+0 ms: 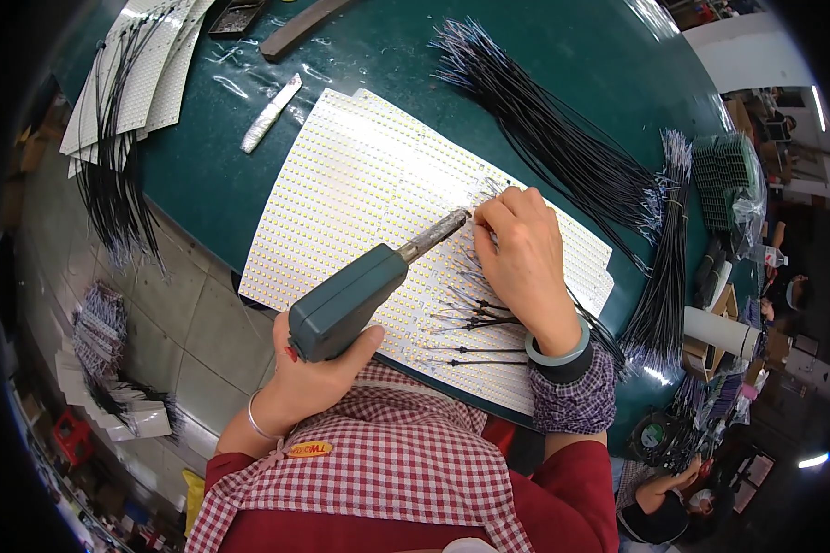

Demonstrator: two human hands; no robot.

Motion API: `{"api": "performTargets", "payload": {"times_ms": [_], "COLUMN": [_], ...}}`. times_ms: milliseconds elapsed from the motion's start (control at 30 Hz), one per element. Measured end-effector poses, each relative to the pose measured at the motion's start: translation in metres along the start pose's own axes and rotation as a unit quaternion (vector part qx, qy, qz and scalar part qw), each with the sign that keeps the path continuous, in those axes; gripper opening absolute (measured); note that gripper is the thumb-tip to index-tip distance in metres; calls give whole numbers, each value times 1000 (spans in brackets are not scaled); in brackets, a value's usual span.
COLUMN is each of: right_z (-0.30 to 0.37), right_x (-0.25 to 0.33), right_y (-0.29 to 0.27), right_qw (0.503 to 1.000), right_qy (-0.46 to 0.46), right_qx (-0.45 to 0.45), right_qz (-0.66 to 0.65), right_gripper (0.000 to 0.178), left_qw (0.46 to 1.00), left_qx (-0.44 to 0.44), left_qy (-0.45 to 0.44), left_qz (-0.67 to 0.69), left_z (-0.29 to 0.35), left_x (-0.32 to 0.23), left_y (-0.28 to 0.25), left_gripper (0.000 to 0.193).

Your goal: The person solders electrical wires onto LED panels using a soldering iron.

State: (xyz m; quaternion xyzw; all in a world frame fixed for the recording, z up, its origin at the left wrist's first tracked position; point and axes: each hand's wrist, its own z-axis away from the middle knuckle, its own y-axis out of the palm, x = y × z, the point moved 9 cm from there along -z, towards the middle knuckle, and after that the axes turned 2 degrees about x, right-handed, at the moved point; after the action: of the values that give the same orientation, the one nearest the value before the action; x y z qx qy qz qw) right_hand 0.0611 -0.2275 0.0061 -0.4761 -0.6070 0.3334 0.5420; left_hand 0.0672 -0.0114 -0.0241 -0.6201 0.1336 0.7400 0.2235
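Left hand [318,378] wrapped round boxy dark-green plastic soldering gun [350,300], centre frame; metal barrel ends at right hand [524,253], fingers curled, can't tell if pinching. White dot-grid boards [323,203] beneath. Upper right: thin black cables [553,129], glossy green table [369,46].

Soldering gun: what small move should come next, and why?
Probably nudge the tip of the soldering gun slightly toward the white board, right hand steady. The left hand grips the gun, its tip sits close beside the right hand, and black wires lie on the board; whether the tip touches anything is unclear.
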Motion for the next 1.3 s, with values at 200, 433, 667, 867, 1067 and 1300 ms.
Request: {"api": "performTargets", "payload": {"times_ms": [200, 433, 667, 867, 1067, 1300], "right_z": [2, 4, 22, 25, 23, 22], "right_x": [-2, -11, -16, -11, 1, 6], "right_y": [2, 1, -10, -3, 1, 9], "right_qw": [1000, 997, 979, 989, 996, 998], "right_qy": [1, 19, 53, 52, 8, 6], "right_qx": [6, 2, 19, 15, -21, -35], "right_qz": [8, -68, -193, -138, -86, -45], "right_gripper": [7, 8, 11, 12, 14, 17], "left_qw": [1000, 999, 999, 999, 998, 998], "left_qx": [-1, -7, -19, -2, -10, 9], "left_qy": [9, 0, -9, 9, -17, -30], "left_qz": [21, 37, 49, 31, 60, 61], "left_z": [0, 4, 6, 6, 10, 13], "left_x": [-2, 1, 4, 0, 6, 15], "left_y": [-2, -6, -8, -8, -8, -4], "left_gripper": [25, 26, 26, 26, 24, 24]}}
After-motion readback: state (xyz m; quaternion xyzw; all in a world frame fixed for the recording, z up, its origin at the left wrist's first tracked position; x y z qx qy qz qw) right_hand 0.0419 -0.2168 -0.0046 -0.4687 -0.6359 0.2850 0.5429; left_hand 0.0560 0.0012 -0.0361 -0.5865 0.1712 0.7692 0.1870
